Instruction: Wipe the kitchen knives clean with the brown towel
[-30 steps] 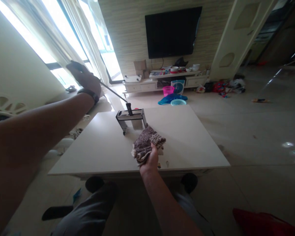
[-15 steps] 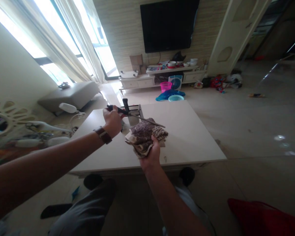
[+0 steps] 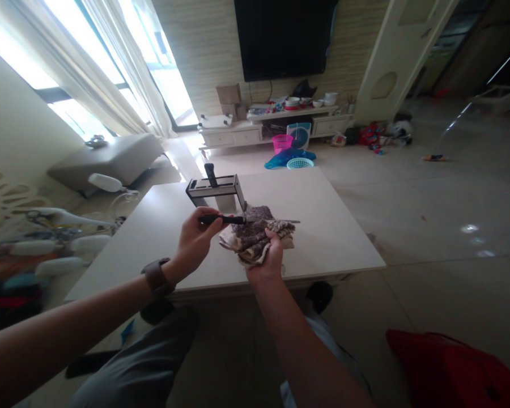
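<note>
My left hand [image 3: 196, 237], with a dark watch on its wrist, is closed round the black handle of what looks like a sharpening steel [image 3: 226, 219]. Its thin metal shaft runs right across a bunched brown and cream cloth [image 3: 255, 226], and the tip sticks out past the far side. My right hand [image 3: 271, 258] grips the cloth from below and the right, thumb on top. Behind the cloth, on the white table [image 3: 314, 226], stands a knife block [image 3: 215, 190] with one black-handled knife [image 3: 211, 174] upright in it. The cloth hides part of the shaft.
Beyond the table are a turquoise basket [image 3: 300, 163], a blue plastic bag [image 3: 288, 157] and a pink basket [image 3: 281, 143] on the floor. A TV cabinet [image 3: 233, 137] lines the wall. A red bag [image 3: 450, 368] lies at lower right.
My left hand has come lower and nearer to me, bringing the steel down onto the cloth and uncovering the knife block. My right hand still holds the cloth. The view has shifted slightly.
</note>
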Demonstrator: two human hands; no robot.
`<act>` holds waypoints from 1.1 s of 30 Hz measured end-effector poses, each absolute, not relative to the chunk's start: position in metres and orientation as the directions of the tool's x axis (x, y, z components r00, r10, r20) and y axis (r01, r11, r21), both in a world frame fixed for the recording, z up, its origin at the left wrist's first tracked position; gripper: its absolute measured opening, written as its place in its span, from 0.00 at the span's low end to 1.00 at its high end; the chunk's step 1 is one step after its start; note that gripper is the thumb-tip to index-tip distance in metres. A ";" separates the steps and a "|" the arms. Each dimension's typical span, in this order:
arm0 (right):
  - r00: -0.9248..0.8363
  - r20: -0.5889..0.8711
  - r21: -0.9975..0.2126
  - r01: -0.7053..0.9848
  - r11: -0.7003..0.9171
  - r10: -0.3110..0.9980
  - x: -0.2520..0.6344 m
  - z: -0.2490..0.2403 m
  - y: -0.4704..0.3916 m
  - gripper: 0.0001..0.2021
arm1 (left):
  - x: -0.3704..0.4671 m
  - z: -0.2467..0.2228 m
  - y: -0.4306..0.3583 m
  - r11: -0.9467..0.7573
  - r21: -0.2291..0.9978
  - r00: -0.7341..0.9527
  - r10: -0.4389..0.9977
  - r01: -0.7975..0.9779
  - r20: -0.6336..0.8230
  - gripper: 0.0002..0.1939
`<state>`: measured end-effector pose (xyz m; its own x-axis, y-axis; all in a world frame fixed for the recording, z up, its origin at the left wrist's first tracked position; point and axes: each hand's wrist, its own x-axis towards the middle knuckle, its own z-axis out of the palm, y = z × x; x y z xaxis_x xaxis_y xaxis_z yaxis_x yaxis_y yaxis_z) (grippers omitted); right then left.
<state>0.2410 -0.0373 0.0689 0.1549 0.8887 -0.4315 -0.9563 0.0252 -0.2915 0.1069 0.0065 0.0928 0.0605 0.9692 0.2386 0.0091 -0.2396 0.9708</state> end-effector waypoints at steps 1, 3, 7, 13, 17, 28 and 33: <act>0.123 -0.434 -0.241 -0.970 0.017 0.893 0.243 0.070 -0.038 0.16 | 0.103 0.095 0.005 -0.244 0.968 0.085 0.967 0.056 0.239 0.16; 0.080 -0.434 -0.167 -0.986 0.008 0.897 0.245 0.072 -0.039 0.15 | 0.094 0.102 0.003 -0.238 0.953 0.130 0.968 0.186 0.216 0.16; 0.077 -0.383 -0.188 -0.982 0.004 0.920 0.247 0.074 -0.041 0.15 | 0.084 0.116 -0.004 -0.184 0.925 0.197 0.973 0.334 0.123 0.15; 0.054 -0.263 -0.257 -0.966 -0.016 0.963 0.251 0.080 -0.052 0.17 | 0.077 0.118 -0.021 -0.095 0.977 0.268 0.963 0.192 0.041 0.19; 0.067 -0.277 -0.290 -0.957 -0.017 0.958 0.254 0.079 -0.057 0.18 | 0.077 0.117 -0.035 -0.044 0.984 0.286 0.958 0.173 -0.007 0.19; 0.096 -0.259 -0.303 -0.953 0.014 0.961 0.257 0.069 -0.049 0.15 | 0.097 0.106 -0.064 -0.128 0.958 0.209 0.975 0.256 0.075 0.17; 0.142 -0.286 -0.343 -0.939 0.037 0.948 0.254 0.057 -0.035 0.17 | 0.104 0.088 -0.068 -0.349 0.864 0.204 0.934 0.363 0.292 0.11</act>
<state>0.2540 -0.0352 0.0574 0.1418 0.9477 -0.2860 -0.9388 0.0371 -0.3425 0.1039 -0.0683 0.0881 0.2037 0.9345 0.2919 0.3626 -0.3490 0.8641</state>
